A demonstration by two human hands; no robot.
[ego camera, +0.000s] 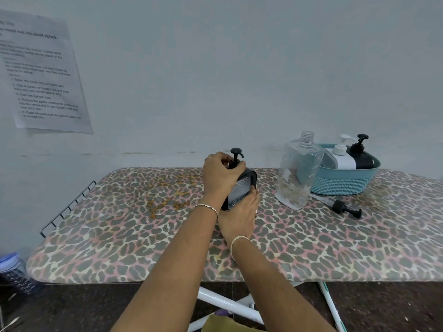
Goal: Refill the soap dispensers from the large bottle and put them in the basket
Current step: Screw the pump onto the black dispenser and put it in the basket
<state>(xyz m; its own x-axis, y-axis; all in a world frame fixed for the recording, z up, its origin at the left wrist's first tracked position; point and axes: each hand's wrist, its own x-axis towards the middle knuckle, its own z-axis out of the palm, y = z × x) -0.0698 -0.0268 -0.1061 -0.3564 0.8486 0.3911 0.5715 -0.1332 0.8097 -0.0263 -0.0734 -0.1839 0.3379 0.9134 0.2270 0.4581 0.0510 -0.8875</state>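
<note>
Midway along the leopard-print desk [119, 236], a black dispenser [242, 190] tilts between two hands. Left hand [221, 177] fingers curl around its pump collar; right hand [239, 219] fingers wrap the base. Bare cover stretches left to a wire rack [69, 207]. Close right stand an uncapped clear bottle [297, 171] and a teal basket [345, 183] holding two dispensers, with a loose pump [345, 208] lying in front.

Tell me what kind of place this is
Probably a makeshift work or recording station indoors, not a bathroom. The work surface is an ironing board with a leopard-print cover, pushed against a bare wall, and a printed instruction sheet is taped up beside it.
</note>
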